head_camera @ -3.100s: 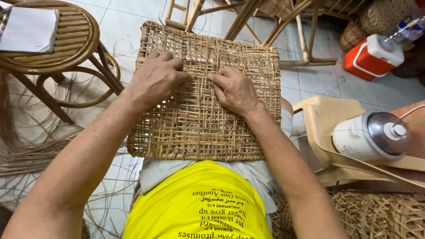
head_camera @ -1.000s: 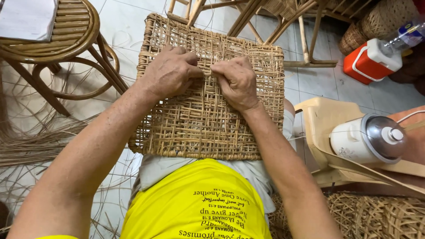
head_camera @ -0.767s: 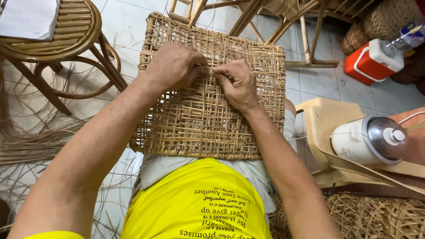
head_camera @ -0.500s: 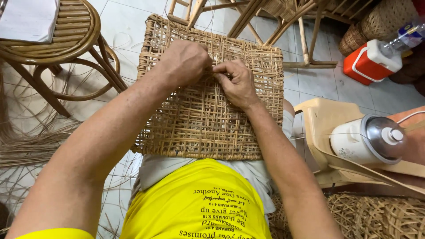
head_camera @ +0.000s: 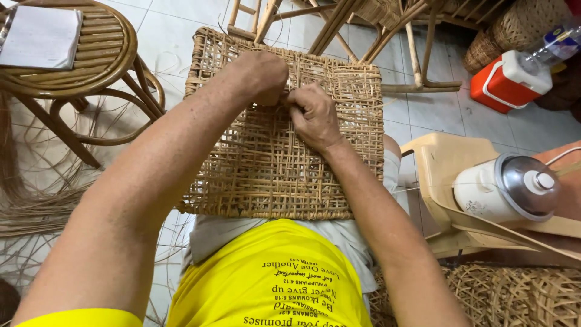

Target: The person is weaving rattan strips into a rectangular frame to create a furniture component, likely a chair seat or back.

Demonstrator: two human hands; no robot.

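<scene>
A square woven rattan panel (head_camera: 266, 175) lies across my lap, its far edge pointing away from me. My left hand (head_camera: 261, 74) sits near the panel's far middle with its fingers curled down into the weave. My right hand (head_camera: 313, 115) is right beside it, fingers pinched on a thin rattan strand in the weave. The fingertips of both hands meet at the same spot, and the strand itself is mostly hidden under them.
A round rattan stool (head_camera: 66, 60) with a white booklet (head_camera: 39, 37) stands at the left over loose rattan strands (head_camera: 30, 206). Wooden chair frames (head_camera: 363, 30) stand beyond. A red cooler (head_camera: 505, 82), a white pot with metal lid (head_camera: 508, 188) on a beige plastic chair (head_camera: 442, 163) are at the right.
Both hands slid from flat on the panel's middle toward its far edge and came together. My left fingers curled under and my right fingers pinched onto a strand.
</scene>
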